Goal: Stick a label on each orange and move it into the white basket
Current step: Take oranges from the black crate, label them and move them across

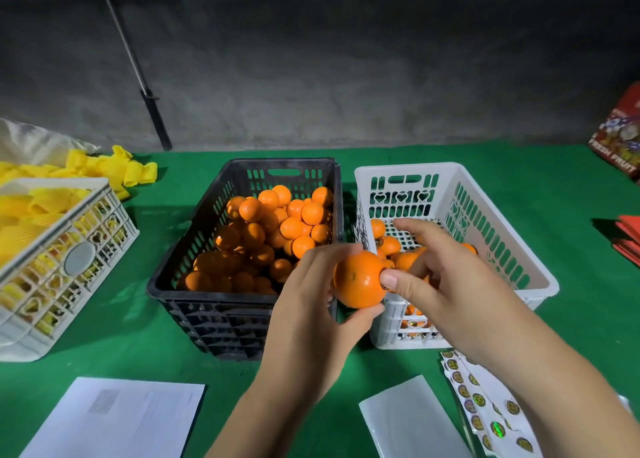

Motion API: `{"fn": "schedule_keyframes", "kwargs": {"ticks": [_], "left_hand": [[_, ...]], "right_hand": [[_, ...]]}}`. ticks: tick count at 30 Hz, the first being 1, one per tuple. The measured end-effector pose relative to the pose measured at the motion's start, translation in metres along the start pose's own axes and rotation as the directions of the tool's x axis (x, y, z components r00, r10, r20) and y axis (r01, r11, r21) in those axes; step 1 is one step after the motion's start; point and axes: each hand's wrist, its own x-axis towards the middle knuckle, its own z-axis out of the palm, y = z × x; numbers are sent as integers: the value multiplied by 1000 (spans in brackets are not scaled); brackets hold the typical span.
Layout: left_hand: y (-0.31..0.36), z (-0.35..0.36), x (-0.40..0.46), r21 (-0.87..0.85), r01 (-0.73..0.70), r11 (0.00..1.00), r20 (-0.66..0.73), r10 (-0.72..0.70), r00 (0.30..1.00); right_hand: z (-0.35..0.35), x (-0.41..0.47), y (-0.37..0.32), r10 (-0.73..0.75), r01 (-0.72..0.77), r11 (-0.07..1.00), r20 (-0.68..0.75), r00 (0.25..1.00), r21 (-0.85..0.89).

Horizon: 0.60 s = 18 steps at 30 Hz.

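Note:
My left hand (308, 305) grips an orange (358, 279) in the air, between the black crate (207, 246) and the white basket (485, 201). My right hand (446, 281) is at the orange's right side. Its thumb presses a small label against the peel and its other fingers are spread over the basket. The black crate is heaped with several oranges (273, 229). A few oranges (388, 244) lie in the white basket, some hidden behind my right hand. A sheet of round labels (485, 409) lies on the green table under my right forearm.
A white crate (69, 250) full of yellow foam nets stands at the left, with more nets (110, 167) behind it. White papers (114, 419) and a backing sheet (412, 423) lie at the front. Red boxes (620, 139) sit at the right edge. A grey wall closes the back.

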Motion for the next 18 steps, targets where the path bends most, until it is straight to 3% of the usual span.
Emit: {"fn": "schedule_keyframes", "kwargs": {"ticks": [2, 5, 8, 10, 14, 18], "left_hand": [[3, -5, 0, -63, 4, 998, -2, -4, 1000], [7, -8, 1, -109, -4, 994, 29, 7, 1000], [15, -5, 1, -131, -23, 991, 59, 31, 998], [19, -2, 0, -173, -17, 985, 84, 32, 996], [15, 0, 1, -236, 82, 968, 147, -48, 988], [9, 6, 0, -154, 47, 987, 110, -30, 994]], "right_hand": [[-6, -1, 4, 46, -45, 999, 21, 999, -25], [-7, -3, 5, 77, -120, 941, 147, 986, 316], [10, -7, -1, -18, -214, 666, 303, 953, 714], [21, -9, -5, -5, -273, 449, 308, 951, 851], [34, -8, -6, 22, -289, 208, 291, 957, 935], [45, -5, -4, 76, -272, 72, 267, 961, 960]]}}
